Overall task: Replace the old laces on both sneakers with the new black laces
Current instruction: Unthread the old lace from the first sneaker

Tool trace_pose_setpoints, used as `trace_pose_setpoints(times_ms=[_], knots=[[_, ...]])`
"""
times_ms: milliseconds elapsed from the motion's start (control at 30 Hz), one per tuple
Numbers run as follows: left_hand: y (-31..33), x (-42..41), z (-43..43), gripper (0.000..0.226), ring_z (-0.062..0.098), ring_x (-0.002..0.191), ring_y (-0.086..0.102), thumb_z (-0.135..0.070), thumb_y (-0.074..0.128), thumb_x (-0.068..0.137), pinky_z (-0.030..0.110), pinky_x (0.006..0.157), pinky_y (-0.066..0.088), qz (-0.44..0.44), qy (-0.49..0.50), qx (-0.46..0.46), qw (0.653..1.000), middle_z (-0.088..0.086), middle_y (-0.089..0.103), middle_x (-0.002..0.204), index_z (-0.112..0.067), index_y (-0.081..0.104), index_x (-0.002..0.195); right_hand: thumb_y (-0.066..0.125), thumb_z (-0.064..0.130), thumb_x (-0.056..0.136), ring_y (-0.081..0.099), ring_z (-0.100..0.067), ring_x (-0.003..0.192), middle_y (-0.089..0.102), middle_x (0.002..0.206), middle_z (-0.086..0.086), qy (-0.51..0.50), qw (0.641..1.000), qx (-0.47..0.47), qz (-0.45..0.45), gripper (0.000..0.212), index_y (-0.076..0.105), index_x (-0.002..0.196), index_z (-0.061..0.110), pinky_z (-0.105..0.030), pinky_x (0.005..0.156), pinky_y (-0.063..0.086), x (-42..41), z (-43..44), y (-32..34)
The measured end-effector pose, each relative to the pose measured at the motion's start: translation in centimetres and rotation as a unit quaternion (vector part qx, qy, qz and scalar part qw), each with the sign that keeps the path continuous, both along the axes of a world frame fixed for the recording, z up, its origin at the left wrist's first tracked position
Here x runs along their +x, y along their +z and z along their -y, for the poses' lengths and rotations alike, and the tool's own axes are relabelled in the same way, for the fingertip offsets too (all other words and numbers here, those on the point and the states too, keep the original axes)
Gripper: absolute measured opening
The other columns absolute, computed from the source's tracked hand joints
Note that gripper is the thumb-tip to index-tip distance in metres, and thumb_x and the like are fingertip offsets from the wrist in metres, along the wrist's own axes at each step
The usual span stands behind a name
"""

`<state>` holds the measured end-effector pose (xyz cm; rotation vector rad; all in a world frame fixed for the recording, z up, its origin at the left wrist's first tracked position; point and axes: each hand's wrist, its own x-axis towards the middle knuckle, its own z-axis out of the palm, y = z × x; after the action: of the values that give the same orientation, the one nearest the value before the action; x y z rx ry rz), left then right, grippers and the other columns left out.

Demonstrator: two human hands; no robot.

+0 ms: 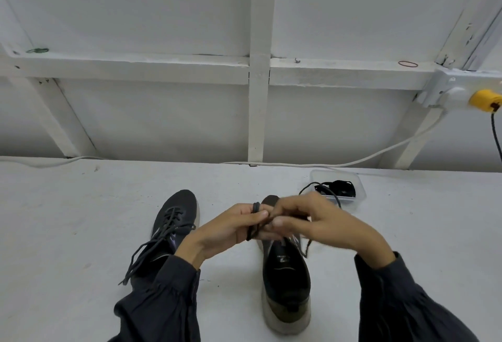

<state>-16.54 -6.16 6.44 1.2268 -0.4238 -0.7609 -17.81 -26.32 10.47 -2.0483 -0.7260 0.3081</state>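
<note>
Your left hand (229,226) and right hand (315,223) both pinch a bunched dark lace (254,230) above the right sneaker (285,273). The left sneaker (173,219) beside it is laced. The new black laces (341,188) sit in a clear tub (360,190) near the counter's back edge.

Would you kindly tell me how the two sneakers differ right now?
The left sneaker is laced, its untied ends trailing loose; the right sneaker has its lacing hidden beneath the left hand and right hand, which hold a dark lace. The left sneaker lies angled; the right sneaker points straight away. Both are dark with pale soles.
</note>
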Motion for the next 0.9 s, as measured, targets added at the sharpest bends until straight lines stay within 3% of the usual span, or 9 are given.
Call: trace_pose_setpoints(times_ms=[100, 167, 300, 400, 633, 700, 767, 833, 900], knots=[[-0.4, -0.4, -0.2, 0.039, 0.031, 0.113, 0.064, -0.023, 0.036, 0.101, 0.031, 0.095, 0.050, -0.038, -0.041, -0.048, 0.997, 0.019, 0.067, 0.119, -0.003, 0.064, 0.121, 0.064, 0.011, 0.093, 0.058, -0.005, 0.069, 0.067, 0.074, 0.008, -0.039, 0.998, 0.013, 0.056, 0.010, 0.070, 0.084, 0.013, -0.023, 0.066, 0.045, 1.7, 0.0, 0.6], [-0.5, -0.6, -0.4, 0.041, 0.030, 0.110, 0.065, -0.026, 0.038, 0.100, 0.032, 0.094, 0.052, -0.069, -0.046, -0.071, 0.994, 0.021, 0.067, 0.117, -0.004, 0.066, 0.119, 0.066, 0.013, 0.091, 0.061, -0.014, 0.074, 0.068, 0.077, 0.011, -0.062, 0.995, 0.040, 0.071, 0.009, 0.071, 0.084, 0.014, -0.031, 0.070, 0.047, 2.5, -0.3, 0.4], [-0.5, -0.7, -0.6, 0.044, 0.030, 0.111, 0.065, -0.026, 0.032, 0.103, 0.031, 0.095, 0.051, -0.070, -0.072, -0.078, 0.992, 0.019, 0.066, 0.119, -0.001, 0.060, 0.126, 0.068, 0.009, 0.089, 0.065, -0.016, 0.082, 0.071, 0.083, 0.006, -0.091, 0.989, 0.085, 0.084, 0.007, 0.074, 0.086, 0.008, -0.024, 0.073, 0.048, 2.9, -1.3, -0.5], [-0.4, -0.8, -0.4, 0.044, 0.029, 0.112, 0.064, -0.026, 0.031, 0.103, 0.031, 0.095, 0.050, -0.058, -0.096, -0.073, 0.991, 0.018, 0.065, 0.121, 0.000, 0.055, 0.129, 0.069, 0.009, 0.088, 0.066, -0.018, 0.085, 0.072, 0.085, 0.004, -0.101, 0.986, 0.102, 0.088, 0.007, 0.075, 0.087, 0.007, -0.031, 0.077, 0.051, 3.1, -2.1, -1.2], [-0.2, 0.3, -1.1, 0.057, 0.034, 0.113, 0.063, -0.046, 0.049, 0.097, 0.034, 0.096, 0.050, -0.068, -0.094, -0.107, 0.987, 0.022, 0.064, 0.122, 0.001, 0.058, 0.128, 0.065, 0.014, 0.088, 0.069, -0.020, 0.081, 0.074, 0.082, -0.003, -0.148, 0.982, 0.112, 0.019, 0.011, 0.075, 0.085, 0.017, -0.034, 0.078, 0.053, 3.5, -3.9, -4.3], [0.1, 0.9, -1.3, 0.066, 0.034, 0.114, 0.062, -0.054, 0.052, 0.093, 0.034, 0.097, 0.050, -0.088, -0.083, -0.127, 0.985, 0.025, 0.063, 0.123, 0.002, 0.059, 0.127, 0.058, 0.019, 0.084, 0.064, -0.013, 0.072, 0.070, 0.072, -0.004, -0.160, 0.985, 0.063, 0.032, 0.014, 0.070, 0.078, 0.023, -0.033, 0.072, 0.052, 3.2, -4.3, -5.8], [0.5, 1.4, -1.4, 0.071, 0.035, 0.118, 0.060, -0.058, 0.049, 0.093, 0.035, 0.098, 0.050, -0.099, -0.071, -0.150, 0.981, 0.026, 0.061, 0.126, 0.004, 0.059, 0.128, 0.053, 0.025, 0.079, 0.066, -0.015, 0.076, 0.071, 0.078, 0.000, -0.186, 0.982, 0.014, 0.020, 0.018, 0.071, 0.082, 0.022, -0.039, 0.073, 0.055, 2.6, -4.6, -7.4], [0.6, 2.1, -1.5, 0.074, 0.037, 0.125, 0.055, -0.058, 0.039, 0.095, 0.037, 0.103, 0.047, -0.094, -0.049, -0.155, 0.982, 0.029, 0.056, 0.133, 0.005, 0.056, 0.130, 0.059, 0.041, 0.079, 0.066, -0.008, 0.084, 0.073, 0.086, 0.012, -0.194, 0.981, 0.005, -0.001, 0.020, 0.072, 0.088, 0.030, -0.040, 0.077, 0.054, 1.6, -5.0, -8.5], [0.5, 2.6, -1.6, 0.076, 0.039, 0.131, 0.049, -0.056, 0.029, 0.097, 0.038, 0.108, 0.043, -0.085, -0.031, -0.140, 0.986, 0.028, 0.052, 0.138, 0.007, 0.050, 0.134, 0.055, 0.060, 0.083, 0.064, -0.007, 0.081, 0.072, 0.081, 0.010, -0.166, 0.985, -0.034, 0.035, 0.033, 0.073, 0.095, 0.034, -0.042, 0.075, 0.052, 0.8, -5.4, -8.8]])
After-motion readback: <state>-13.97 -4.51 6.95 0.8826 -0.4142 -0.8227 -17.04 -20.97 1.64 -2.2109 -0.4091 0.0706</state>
